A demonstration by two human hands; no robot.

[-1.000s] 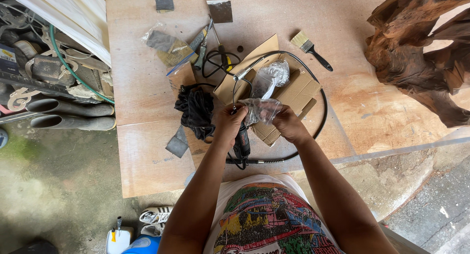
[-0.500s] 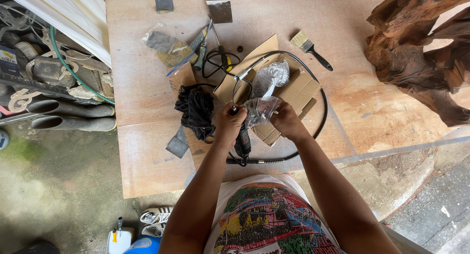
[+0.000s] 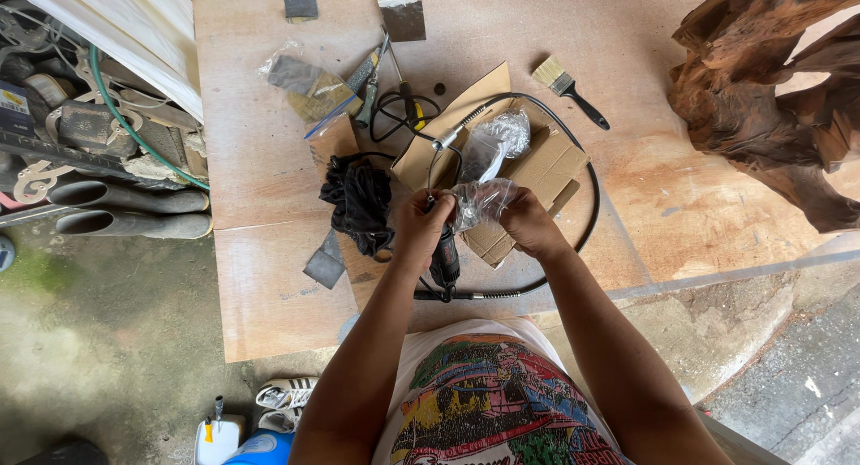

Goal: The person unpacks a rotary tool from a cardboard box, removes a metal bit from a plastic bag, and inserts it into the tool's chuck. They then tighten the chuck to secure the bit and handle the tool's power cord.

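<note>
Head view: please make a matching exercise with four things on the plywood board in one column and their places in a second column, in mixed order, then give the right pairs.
Things:
1. paintbrush
2. black cloth
3. clear plastic bag
4. flexible black cable

Places:
A. between the left hand and the right hand
B. curved in a loop around the cardboard
C. on bare board, up and to the right of the cardboard
D. just left of the left hand

Pairs: 1-C, 2-D, 3-A, 4-B
</note>
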